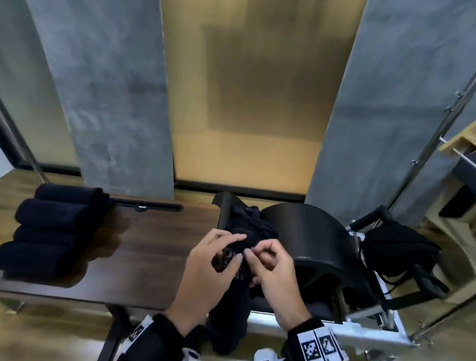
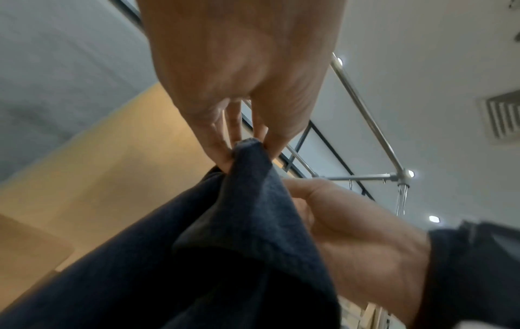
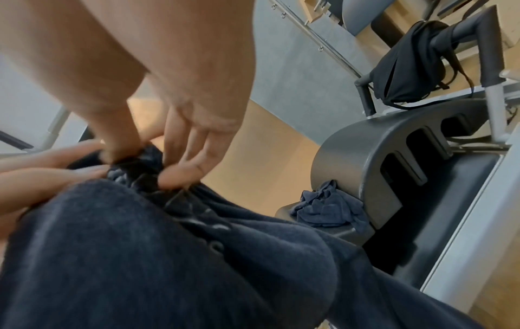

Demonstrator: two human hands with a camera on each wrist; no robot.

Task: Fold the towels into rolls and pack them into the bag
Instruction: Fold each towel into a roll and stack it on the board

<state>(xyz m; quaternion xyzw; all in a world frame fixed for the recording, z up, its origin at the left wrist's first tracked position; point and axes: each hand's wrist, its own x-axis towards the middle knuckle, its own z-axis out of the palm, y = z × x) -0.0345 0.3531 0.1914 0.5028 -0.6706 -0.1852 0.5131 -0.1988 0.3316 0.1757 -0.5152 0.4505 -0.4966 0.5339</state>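
Dark wooden surface (image 1: 147, 247) carries four rolled towels (image 1: 50, 225) at left of the frame. At centre, left hand (image 1: 210, 268) and right hand (image 1: 271, 269) each pinch an unrolled towel (image 1: 233, 297); another (image 1: 252, 226) lies crumpled behind. Nothing looks packed in the bag (image 1: 397, 250) at right.

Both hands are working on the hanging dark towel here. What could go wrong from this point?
1. The left hand and right hand pinch only the top edge of the dark towel, which hangs below the wooden table; a slip could drop it on the floor.
2. Swinging it onto the table might nudge the rolled towels at the left end.
3. The crumpled towel lies close by and may snag.
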